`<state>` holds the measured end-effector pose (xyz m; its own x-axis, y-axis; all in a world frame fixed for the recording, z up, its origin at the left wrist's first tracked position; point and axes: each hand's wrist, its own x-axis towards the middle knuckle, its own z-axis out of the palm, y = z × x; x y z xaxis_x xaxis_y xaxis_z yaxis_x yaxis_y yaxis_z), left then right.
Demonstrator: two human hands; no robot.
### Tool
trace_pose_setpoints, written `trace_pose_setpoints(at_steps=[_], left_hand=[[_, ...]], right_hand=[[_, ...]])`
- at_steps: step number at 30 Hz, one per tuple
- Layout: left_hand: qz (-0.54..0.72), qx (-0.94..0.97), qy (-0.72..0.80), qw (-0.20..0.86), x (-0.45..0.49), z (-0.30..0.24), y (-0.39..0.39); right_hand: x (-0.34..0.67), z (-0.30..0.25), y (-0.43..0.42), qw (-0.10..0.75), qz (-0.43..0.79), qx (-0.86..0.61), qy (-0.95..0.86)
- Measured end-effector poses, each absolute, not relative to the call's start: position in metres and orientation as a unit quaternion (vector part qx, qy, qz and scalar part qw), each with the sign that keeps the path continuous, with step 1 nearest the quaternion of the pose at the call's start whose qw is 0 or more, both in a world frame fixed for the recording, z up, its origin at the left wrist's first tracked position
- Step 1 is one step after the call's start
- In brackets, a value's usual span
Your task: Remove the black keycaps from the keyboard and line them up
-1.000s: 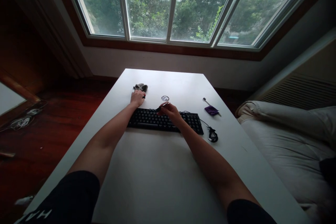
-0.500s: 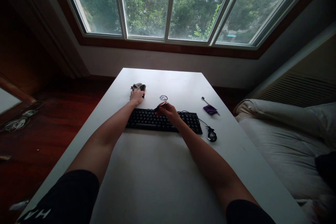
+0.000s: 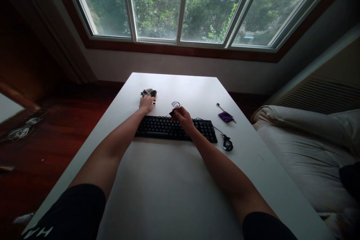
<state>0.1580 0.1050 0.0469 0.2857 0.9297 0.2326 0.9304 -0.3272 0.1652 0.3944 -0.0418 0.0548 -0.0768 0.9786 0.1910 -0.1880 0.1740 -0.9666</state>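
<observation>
A black keyboard (image 3: 157, 126) lies across the middle of the white table (image 3: 168, 180). My right hand (image 3: 182, 116) hovers over the keyboard's far edge, fingers pinched on a thin tool (image 3: 172, 113) with a small dark piece at its tip. My left hand (image 3: 147, 103) rests on the table beyond the keyboard's left end, fingers curled around something small and dark that I cannot make out. A crumpled grey cloth (image 3: 149, 92) lies just past that hand. A small round ring-like item (image 3: 176, 104) sits on the table behind the keyboard.
The keyboard's coiled black cable (image 3: 226, 144) lies to its right. A purple pouch (image 3: 225, 117) and a thin stick-like tool (image 3: 220, 107) lie at the right. A white sofa (image 3: 306, 146) stands right of the table, windows behind, dark wooden floor at the left.
My right hand has lifted slightly and drawn the tool's tip back toward the ring-like item, now with a small dark piece at its tip. My left hand has stayed put.
</observation>
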Motion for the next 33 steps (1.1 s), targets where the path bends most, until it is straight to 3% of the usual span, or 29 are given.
trace_pose_setpoints(at_steps=[8,16,26,33], left_hand=[[-0.186,-0.812,-0.553,-0.018,0.148,0.053,0.077],[-0.229,-0.827,-0.497,-0.124,0.145,0.055,0.041],[-0.325,-0.791,-0.429,-0.291,0.154,0.067,0.010],[-0.368,-0.719,-0.423,-0.411,0.151,0.060,0.011]], right_hand=[[0.390,0.055,-0.034,0.542,0.471,-0.417,-0.557],[0.371,0.071,-0.009,0.503,0.389,-0.431,-0.641],[0.356,0.079,-0.007,0.575,0.509,-0.405,-0.496],[0.357,0.088,-0.012,0.484,0.524,-0.325,-0.621]])
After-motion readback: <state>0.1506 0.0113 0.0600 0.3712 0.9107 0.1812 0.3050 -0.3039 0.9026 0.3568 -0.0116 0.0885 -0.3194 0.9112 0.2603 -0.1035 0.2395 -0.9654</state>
